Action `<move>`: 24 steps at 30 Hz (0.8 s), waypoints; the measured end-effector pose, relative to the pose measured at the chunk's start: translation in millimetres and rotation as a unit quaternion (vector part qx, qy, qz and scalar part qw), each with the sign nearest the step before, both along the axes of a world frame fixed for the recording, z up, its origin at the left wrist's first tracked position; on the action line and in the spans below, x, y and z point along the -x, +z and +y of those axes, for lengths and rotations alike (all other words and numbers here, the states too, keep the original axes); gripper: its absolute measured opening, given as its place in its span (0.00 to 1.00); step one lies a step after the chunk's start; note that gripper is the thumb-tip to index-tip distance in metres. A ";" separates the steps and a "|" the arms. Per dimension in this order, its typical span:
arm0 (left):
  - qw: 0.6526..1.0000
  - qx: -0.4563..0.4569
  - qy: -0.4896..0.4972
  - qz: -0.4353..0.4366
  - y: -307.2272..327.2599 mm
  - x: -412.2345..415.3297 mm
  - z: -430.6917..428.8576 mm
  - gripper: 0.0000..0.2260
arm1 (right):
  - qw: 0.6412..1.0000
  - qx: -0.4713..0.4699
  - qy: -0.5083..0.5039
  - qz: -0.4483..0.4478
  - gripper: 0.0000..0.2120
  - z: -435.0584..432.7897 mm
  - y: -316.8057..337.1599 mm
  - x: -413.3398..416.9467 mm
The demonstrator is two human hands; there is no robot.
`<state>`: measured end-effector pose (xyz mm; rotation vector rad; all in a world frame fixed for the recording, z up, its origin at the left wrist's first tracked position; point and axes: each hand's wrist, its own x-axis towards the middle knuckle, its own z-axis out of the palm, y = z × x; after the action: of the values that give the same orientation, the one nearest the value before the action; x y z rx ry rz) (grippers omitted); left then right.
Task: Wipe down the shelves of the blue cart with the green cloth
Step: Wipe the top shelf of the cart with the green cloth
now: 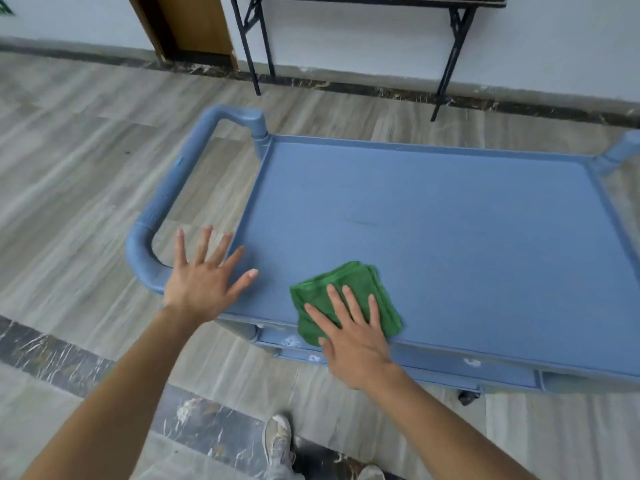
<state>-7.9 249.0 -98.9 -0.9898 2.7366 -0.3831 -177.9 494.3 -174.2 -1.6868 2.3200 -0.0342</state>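
Soft, light and apt to bunch, the folded green cloth (334, 280) lay at 7 o'clock on the top shelf (433, 209) of the blue cart (162, 209), best worked flat-palmed as the spread right grip (353, 337) pressed it, the left grip (201, 282) spread and empty

On the top shelf (433, 216) of the cart (502, 374), the cloth (341, 289) lies near the 6 o'clock edge, under the right hand (353, 337). The left hand (204, 285) is at the cloth's 9 o'clock, beside the handle (166, 202). A folding table (247, 46) stands beyond at 12 o'clock.
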 end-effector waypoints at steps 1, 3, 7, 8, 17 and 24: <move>1.000 0.001 -0.005 -0.005 0.3 -0.9 -2.1 0.38 | 1.000 -0.008 -0.005 0.009 0.32 18.1 0.2 15.8; 1.000 -0.003 -0.028 -0.003 1.6 -2.5 -5.9 0.40 | 0.999 -0.023 -0.023 0.027 0.32 57.2 1.6 46.2; 0.997 -0.016 -0.070 0.027 -0.9 -5.1 -30.7 0.38 | 0.993 -0.047 -0.092 0.055 0.33 125.3 7.5 98.7; 0.997 -0.007 -0.069 0.025 -6.1 -1.8 -37.6 0.37 | 0.991 -0.052 -0.101 0.066 0.33 140.9 7.3 112.3; 0.999 0.013 -0.038 -0.015 -40.7 0.5 -82.8 0.25 | 0.970 -0.154 -0.138 0.129 0.30 258.4 18.5 212.9; 0.998 0.029 -0.051 0.030 -35.8 4.0 -74.7 0.27 | 0.968 -0.094 -0.177 0.153 0.31 333.5 23.4 265.1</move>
<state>-11.9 174.3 -134.7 -0.8930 2.8530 -0.4596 -443.0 827.8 -150.8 -1.2421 2.7229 0.3911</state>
